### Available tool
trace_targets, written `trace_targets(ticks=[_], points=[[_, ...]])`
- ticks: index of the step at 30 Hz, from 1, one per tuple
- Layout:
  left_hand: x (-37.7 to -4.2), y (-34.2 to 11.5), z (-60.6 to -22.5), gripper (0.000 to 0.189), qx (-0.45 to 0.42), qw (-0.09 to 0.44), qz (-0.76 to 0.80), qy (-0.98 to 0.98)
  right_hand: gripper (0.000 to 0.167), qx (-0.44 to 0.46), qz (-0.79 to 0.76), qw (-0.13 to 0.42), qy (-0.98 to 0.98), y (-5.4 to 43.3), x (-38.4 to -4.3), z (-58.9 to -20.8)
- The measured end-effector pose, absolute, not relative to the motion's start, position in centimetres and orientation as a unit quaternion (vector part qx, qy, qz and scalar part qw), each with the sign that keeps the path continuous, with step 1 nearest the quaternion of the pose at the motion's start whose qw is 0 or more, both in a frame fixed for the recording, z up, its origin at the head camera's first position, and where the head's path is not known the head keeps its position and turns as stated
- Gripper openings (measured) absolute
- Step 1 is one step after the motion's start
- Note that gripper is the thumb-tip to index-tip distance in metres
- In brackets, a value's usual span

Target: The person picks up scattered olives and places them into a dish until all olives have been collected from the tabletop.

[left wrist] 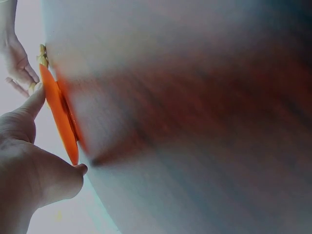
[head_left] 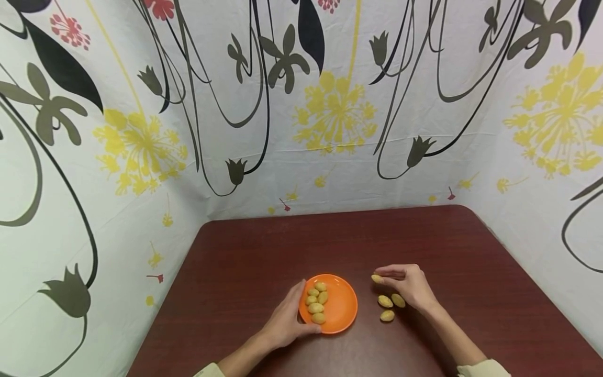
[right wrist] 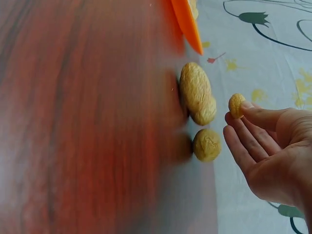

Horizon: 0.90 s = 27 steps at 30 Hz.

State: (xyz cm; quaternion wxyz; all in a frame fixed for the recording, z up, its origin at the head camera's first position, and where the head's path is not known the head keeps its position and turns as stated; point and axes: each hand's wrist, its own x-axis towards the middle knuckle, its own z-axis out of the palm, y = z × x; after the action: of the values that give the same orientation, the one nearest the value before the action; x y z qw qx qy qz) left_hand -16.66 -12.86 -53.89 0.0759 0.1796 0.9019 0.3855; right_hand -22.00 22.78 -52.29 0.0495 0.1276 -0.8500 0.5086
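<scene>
In the head view my left hand [head_left: 286, 317] holds the left rim of a round orange plate [head_left: 341, 306], its thumb at the near edge. Several small wrinkled yellow ovals [head_left: 316, 308], resembling little potatoes or dried fruit, lie along the plate's left half. Right of the plate, above the table, my right hand [head_left: 411, 285] pinches one yellow oval [right wrist: 236, 106] between thumb and fingertips. Below that hand, 3 loose ovals [head_left: 385, 301] lie on the table. From the left wrist view, the plate [left wrist: 59, 114] appears edge-on between thumb and fingers.
The dark red-brown table [head_left: 264, 246] has rounded far corners. A white cloth [head_left: 282, 183] with printed flowers and stems hangs behind it and along both sides.
</scene>
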Motion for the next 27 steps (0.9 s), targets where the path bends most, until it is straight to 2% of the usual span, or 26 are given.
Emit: trace_targets(ticks=[8, 27], points=[[-16.7, -12.9, -54.0, 0.121, 0.178, 0.076, 0.382, 0.904, 0.021, 0.124, 0.523, 0.021, -0.843, 21.4, -21.9, -51.8], [-16.8, -13.0, -54.1, 0.121, 0.178, 0.078, 0.384, 0.902, 0.016, 0.206, 0.514, -0.015, -0.832, 16.7, -21.2, -51.8]])
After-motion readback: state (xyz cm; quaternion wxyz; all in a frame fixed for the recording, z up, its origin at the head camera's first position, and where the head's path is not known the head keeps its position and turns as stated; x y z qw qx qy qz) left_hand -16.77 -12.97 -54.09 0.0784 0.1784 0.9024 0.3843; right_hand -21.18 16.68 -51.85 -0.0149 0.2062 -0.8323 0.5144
